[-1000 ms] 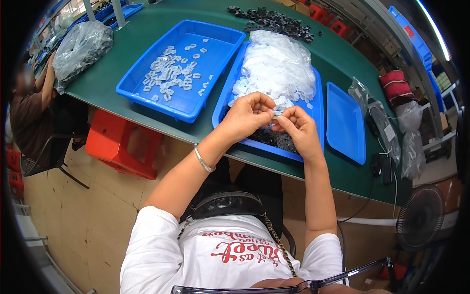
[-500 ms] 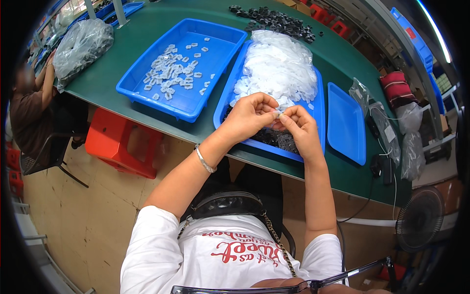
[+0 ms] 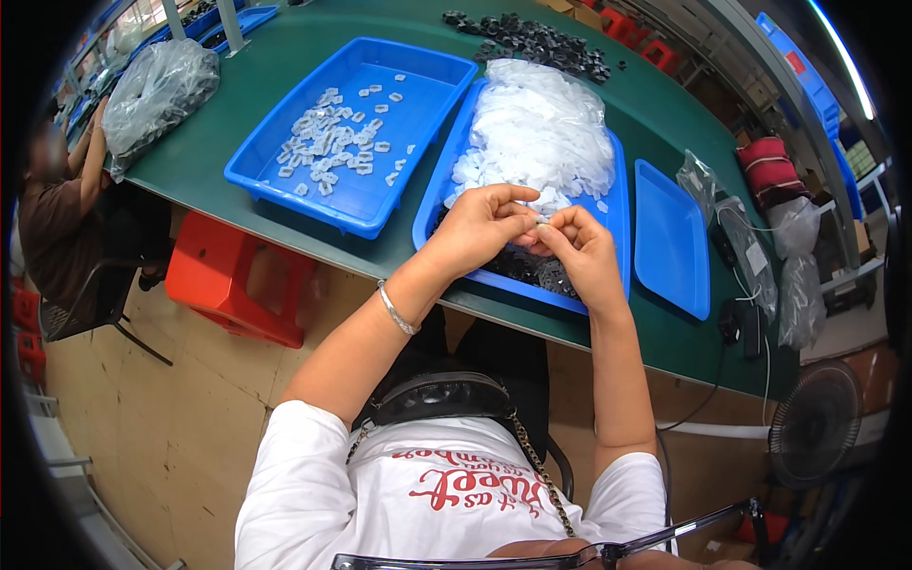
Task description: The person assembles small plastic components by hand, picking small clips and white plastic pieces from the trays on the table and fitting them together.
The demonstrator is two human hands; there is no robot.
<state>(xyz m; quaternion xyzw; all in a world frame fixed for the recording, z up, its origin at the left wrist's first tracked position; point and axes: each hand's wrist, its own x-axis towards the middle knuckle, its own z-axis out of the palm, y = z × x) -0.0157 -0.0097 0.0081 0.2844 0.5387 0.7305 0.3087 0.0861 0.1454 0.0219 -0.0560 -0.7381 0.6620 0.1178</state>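
Observation:
My left hand (image 3: 482, 226) and my right hand (image 3: 581, 249) meet above the near part of a blue tray (image 3: 622, 218). Both are closed in a pinch on one small pale piece (image 3: 541, 219), mostly hidden by the fingertips. Beneath and beyond them, the tray holds a clear plastic bag (image 3: 541, 109) spilling many white translucent parts (image 3: 570, 171). Black parts (image 3: 551, 275) lie at its near end, partly covered by my hands. To the left, a second blue tray (image 3: 249, 180) has many loose translucent ring-like pieces (image 3: 328, 142) scattered in it.
A shallow blue tray (image 3: 673, 242) lies at the right, beside plastic bags and cables. Black parts (image 3: 537, 40) are heaped at the back of the green table (image 3: 399, 261). A person (image 3: 66, 180) sits at far left, near a red stool (image 3: 233, 275). A fan (image 3: 815, 423) stands lower right.
Both hands stay together in nearly the same place, with slight finger shifts around the small piece. The trays and heaps look the same.

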